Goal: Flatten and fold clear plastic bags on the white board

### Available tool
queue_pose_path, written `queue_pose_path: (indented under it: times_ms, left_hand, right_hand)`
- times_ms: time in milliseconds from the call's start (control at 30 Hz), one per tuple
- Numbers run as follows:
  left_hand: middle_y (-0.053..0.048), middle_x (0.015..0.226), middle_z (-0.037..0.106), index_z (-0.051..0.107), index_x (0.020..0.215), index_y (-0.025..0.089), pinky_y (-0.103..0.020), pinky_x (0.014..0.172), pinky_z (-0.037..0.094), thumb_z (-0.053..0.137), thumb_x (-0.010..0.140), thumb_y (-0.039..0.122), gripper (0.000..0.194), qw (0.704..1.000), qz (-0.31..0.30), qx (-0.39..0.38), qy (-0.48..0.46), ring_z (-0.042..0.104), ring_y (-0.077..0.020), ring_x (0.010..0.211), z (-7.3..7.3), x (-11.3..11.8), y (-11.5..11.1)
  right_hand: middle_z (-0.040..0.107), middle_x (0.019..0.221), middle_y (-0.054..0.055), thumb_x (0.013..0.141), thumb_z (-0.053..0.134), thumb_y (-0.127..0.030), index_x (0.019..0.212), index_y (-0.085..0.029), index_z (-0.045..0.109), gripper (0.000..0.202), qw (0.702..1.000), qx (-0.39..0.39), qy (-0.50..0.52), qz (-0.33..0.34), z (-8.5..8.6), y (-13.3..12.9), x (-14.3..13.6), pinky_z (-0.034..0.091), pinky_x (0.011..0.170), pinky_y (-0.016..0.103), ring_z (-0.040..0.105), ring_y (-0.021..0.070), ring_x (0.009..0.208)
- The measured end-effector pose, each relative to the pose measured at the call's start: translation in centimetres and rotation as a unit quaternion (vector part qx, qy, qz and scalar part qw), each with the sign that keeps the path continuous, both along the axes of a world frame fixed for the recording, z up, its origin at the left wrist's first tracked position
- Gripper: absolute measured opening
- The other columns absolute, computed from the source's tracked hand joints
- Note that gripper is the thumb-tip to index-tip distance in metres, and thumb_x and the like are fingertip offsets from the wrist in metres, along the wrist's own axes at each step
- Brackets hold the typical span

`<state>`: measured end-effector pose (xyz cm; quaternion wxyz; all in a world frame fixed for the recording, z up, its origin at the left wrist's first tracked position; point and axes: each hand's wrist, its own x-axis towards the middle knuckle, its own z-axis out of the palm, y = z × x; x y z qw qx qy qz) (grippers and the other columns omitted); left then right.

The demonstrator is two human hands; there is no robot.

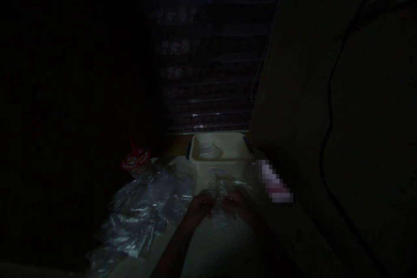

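The heaped bags [140, 215] look like thin clear plastic, crinkled and glossy; the centre bag [222, 219] is likewise shiny, wrinkled film; the tub [230, 166] looks smooth, moulded plastic, softly matt; the surface [218, 249] appears smooth and matt.

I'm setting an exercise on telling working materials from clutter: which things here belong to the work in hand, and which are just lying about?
Likely part of the work:
plastic, between left hand and right hand
plastic pile
bin, with clear plastic inside

Probably just lying about:
cup
cable
blurred item, unidentifiable
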<state>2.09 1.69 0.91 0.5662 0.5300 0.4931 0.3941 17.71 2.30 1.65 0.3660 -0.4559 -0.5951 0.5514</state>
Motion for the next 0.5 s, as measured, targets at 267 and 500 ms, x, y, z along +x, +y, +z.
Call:
queue_pose_path:
  times_ms: [267, 500]
  left_hand:
    - [0.004, 0.046, 0.046, 0.055, 0.048, 0.013, -0.018, 0.041, 0.032, 0.063, 0.052, 0.026, 0.016, 1.0, -0.004, -0.012, -0.011, 0.042, -0.0067, 0.044, -0.76, 0.05, 0.14]
    - [0.003, 0.046, 0.048, 0.056, 0.053, 0.013, -0.018, 0.04, 0.034, 0.062, 0.055, 0.029, 0.018, 0.999, -0.003, -0.019, -0.028, 0.045, -0.007, 0.042, -0.76, 0.08, -0.05]
  right_hand:
    - [0.045, 0.049, -0.003, 0.056, 0.057, -0.038, 0.057, -0.014, 0.051, 0.024, 0.998, -0.064, 0.021, 0.002, -0.85, 0.24, 0.28, 0.03, 0.038, 0.02, 0.041, 0.0078, 0.045]
    - [0.044, 0.048, -0.004, 0.055, 0.06, -0.039, 0.057, -0.014, 0.051, 0.027, 0.998, -0.056, 0.038, 0.004, -0.41, 0.14, 0.31, 0.031, 0.04, 0.02, 0.04, 0.0063, 0.043]
